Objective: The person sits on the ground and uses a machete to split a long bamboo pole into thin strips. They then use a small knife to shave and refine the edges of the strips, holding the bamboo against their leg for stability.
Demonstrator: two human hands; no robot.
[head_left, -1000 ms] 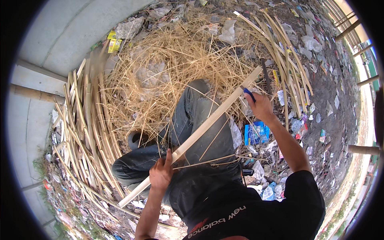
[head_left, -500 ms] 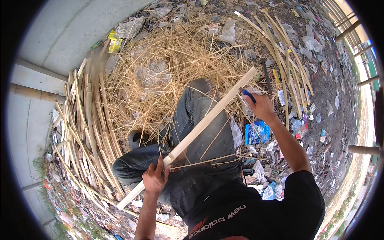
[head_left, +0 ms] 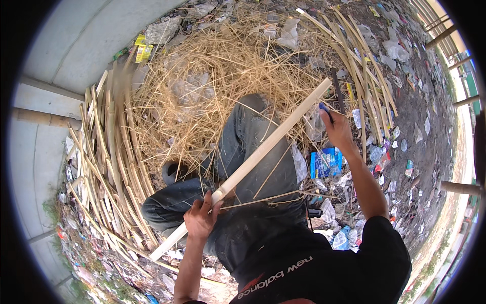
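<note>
A long pale bamboo strip (head_left: 276,136) lies slantwise over my bent legs, from the lower left up to the right. Low on it, my left hand (head_left: 201,218) is closed around the strip near my lap. My right hand (head_left: 338,133) grips a small blue-handled knife (head_left: 325,110) just right of the strip's upper end; its blade cannot be made out. Knife and strip look slightly apart. A thin bamboo sliver (head_left: 263,201) stretches rightward from beside my left hand across my thigh.
Cut bamboo strips (head_left: 114,162) are heaped on the left along a grey wall (head_left: 61,45). Beyond my legs spreads a pile of thin shavings (head_left: 212,76). More strips (head_left: 362,71) lie at the far right. A blue wrapper (head_left: 325,163) and scattered plastic litter cover the ground.
The strip has shifted slightly up and to the right, with my left hand moving along. My right hand has moved right, and the knife has turned and come off the strip's edge.
</note>
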